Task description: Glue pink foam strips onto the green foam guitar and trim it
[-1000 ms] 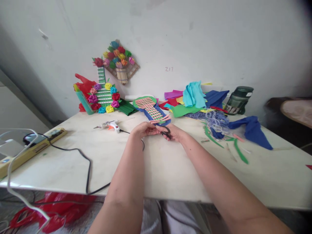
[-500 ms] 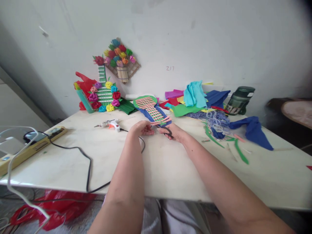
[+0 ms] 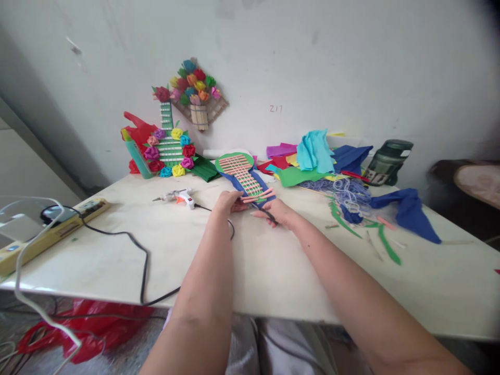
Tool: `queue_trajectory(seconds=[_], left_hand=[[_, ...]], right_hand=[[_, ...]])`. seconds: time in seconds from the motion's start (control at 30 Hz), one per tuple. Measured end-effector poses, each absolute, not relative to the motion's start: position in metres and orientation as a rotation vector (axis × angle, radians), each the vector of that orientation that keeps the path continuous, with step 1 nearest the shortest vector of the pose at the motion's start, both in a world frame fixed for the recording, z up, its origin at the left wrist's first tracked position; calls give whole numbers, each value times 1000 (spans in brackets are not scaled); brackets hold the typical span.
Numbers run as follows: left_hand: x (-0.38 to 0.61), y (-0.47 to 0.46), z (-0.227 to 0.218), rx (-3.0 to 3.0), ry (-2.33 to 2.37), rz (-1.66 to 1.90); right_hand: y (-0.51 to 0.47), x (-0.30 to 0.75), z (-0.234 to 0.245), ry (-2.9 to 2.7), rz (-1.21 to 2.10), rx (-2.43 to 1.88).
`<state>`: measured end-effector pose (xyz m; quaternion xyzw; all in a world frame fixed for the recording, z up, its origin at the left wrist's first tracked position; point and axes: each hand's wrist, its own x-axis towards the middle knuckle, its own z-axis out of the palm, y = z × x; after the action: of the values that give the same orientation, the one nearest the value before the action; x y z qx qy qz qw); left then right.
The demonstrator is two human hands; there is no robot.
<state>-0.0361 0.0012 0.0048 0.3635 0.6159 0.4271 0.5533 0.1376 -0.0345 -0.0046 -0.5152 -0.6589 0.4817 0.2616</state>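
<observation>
In the middle of the table lies a green craft panel (image 3: 252, 157) with rows of pink sticks, on blue crepe paper (image 3: 270, 182). Two loose-looking pink strips (image 3: 260, 196) cross its near end. My left hand (image 3: 233, 202) pinches the near left edge of the blue paper, its fingertips partly hidden. Black-handled scissors (image 3: 269, 214) are in my right hand (image 3: 278, 212), fingers curled round the handles, at the paper's near edge. The blades point left toward my left hand; how far apart they are cannot be made out.
A glue gun (image 3: 183, 198) lies to the left, its black cord (image 3: 145, 260) running to the power strip (image 3: 58, 232). Behind stand a flower-trimmed craft guitar (image 3: 171, 148) and a teal bottle (image 3: 139, 159). Coloured paper (image 3: 297, 176), tangled yarn (image 3: 351, 192) and a dark bottle (image 3: 386, 164) are on the right.
The view has shifted slightly. My right hand has turned the scissors a little, and their handles look closer together. My left hand stays at the blue paper.
</observation>
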Motion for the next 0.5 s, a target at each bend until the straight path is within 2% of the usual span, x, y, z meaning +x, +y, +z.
queue_trajectory(seconds=[0.2,0.5], left_hand=[[-34,-2,6,902,1449,968],[-35,2,5,813,1327,946]], right_hand=[[-32,136,-8,-1932,1152,-1468],[-31,138,-9,-1912,1183,-1465]])
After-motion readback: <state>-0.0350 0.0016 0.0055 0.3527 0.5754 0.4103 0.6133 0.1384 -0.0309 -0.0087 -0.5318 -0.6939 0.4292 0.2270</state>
